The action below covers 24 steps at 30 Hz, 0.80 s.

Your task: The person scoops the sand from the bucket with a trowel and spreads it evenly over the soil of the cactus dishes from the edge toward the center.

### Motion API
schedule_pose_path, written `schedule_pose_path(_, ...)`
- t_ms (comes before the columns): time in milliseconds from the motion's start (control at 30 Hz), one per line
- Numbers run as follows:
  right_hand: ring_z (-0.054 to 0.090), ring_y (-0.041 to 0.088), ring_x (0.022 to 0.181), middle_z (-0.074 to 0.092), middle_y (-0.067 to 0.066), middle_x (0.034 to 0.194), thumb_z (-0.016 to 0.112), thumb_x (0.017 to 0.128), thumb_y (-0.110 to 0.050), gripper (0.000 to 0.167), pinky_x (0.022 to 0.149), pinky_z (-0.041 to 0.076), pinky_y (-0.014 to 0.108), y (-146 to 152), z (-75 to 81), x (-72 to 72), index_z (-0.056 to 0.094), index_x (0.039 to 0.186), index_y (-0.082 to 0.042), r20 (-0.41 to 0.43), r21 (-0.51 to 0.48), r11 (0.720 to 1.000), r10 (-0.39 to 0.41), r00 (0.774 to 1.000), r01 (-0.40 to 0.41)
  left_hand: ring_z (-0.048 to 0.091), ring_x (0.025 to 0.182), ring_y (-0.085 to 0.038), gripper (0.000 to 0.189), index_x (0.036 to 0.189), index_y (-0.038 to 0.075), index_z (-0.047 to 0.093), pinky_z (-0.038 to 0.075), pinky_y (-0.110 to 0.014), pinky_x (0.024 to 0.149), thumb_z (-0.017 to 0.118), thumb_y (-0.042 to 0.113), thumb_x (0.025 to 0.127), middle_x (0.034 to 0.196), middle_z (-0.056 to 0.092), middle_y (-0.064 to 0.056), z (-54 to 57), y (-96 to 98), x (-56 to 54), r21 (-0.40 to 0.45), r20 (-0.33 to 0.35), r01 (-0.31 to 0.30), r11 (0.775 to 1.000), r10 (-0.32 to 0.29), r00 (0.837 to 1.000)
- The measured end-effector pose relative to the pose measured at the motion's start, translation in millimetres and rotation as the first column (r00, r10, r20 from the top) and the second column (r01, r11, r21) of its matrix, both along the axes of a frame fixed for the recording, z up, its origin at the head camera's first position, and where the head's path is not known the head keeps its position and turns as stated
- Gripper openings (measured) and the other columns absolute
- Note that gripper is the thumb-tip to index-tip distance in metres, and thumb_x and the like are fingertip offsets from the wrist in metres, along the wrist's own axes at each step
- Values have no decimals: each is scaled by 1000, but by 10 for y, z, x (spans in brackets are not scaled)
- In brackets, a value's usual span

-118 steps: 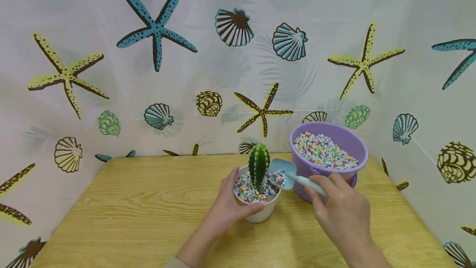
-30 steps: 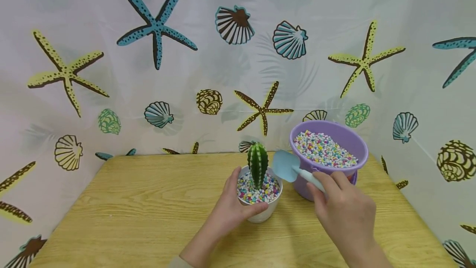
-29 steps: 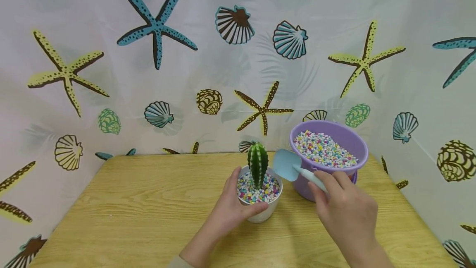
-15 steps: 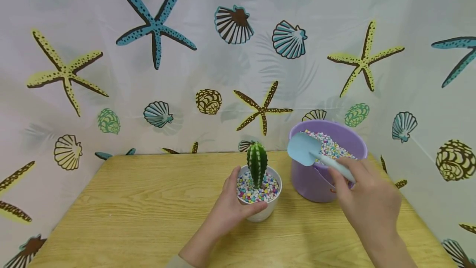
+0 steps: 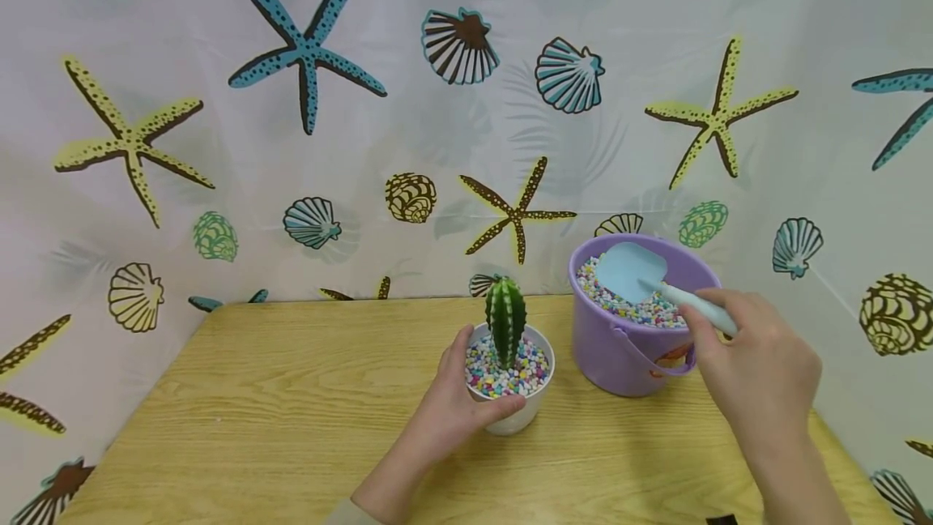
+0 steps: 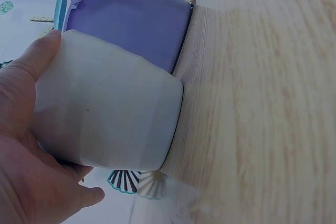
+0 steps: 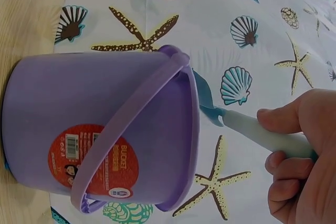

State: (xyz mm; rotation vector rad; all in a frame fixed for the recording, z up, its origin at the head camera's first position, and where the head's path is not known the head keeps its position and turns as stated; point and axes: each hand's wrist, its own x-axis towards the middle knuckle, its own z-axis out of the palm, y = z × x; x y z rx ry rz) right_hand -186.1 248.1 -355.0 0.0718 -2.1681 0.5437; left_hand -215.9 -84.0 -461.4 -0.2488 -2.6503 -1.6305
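In the head view, my left hand (image 5: 450, 410) grips a white pot (image 5: 519, 420) from its left and near side. A green cactus (image 5: 504, 322) stands upright in the pot amid small multicoloured pebbles (image 5: 503, 379). My right hand (image 5: 761, 359) holds a light blue toy shovel (image 5: 632, 272) by its pale handle. The shovel's blade is over the mouth of a purple bucket (image 5: 619, 355), which contains more of the pebbles; no load shows on the blade. In the left wrist view, thumb and fingers (image 6: 39, 59) lie around the pot (image 6: 110, 103).
The bucket stands just right of the pot on a wooden table (image 5: 291, 395). Its handle (image 7: 126, 124) hangs down on the near right side, across a red label (image 7: 94, 156). Behind hangs a white cloth (image 5: 437, 128) printed with starfish and shells.
The shovel tipped its pebbles into the pot, then my right hand moved it right and up, from beside the pot to over the bucket. My left hand stays on the pot.
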Motion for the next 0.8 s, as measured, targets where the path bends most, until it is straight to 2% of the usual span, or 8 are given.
schedule_pose_path(200,66,32,67,80,18,111,86,98,-27,24,48,34,39,131,52,-83,83,115,-11,129,7,1000,-14,991,14,43,153,-49,131,177,12,18,37,-67,123,100,49,81,171,34,-27,1,1,0,-4,5,-4,1000,4,1000)
schedule_pose_path(333,59,28,63,79,21,111,85,100,-30,28,45,32,38,238,99,-150,82,118,-10,195,49,999,-24,980,15,43,152,-50,132,177,12,18,37,-67,123,100,50,81,170,35,-27,0,3,2,-10,5,-7,1000,7,1000)
schedule_pose_path(500,55,25,57,76,23,109,83,101,-34,34,42,33,38,338,185,-196,80,122,-8,283,115,993,-36,958,3,43,152,-50,132,177,12,17,37,-68,122,100,50,81,170,34,-28,3,2,7,-13,9,-9,1000,9,1000)
schedule_pose_path(700,55,21,59,77,24,120,77,105,-44,38,44,35,38,440,253,-254,81,125,-12,385,159,987,-37,922,-27,45,150,-50,131,176,12,19,37,-67,122,101,49,80,168,37,-28,1,4,13,-4,-1,-7,1000,7,1000)
schedule_pose_path(733,55,21,60,77,23,119,77,105,-45,38,44,35,37,455,264,-263,81,125,-12,391,166,985,-34,920,-35,46,150,-50,131,176,12,19,37,-67,122,101,49,80,168,37,-28,-1,4,13,-3,-2,-7,1000,7,1000)
schedule_pose_path(800,54,20,59,79,17,103,77,105,-44,38,44,34,37,486,289,-278,81,123,-11,401,177,983,-28,916,-48,46,150,-50,131,176,13,20,38,-67,122,100,50,80,168,37,-27,-4,3,14,-6,-1,-8,1000,8,1000)
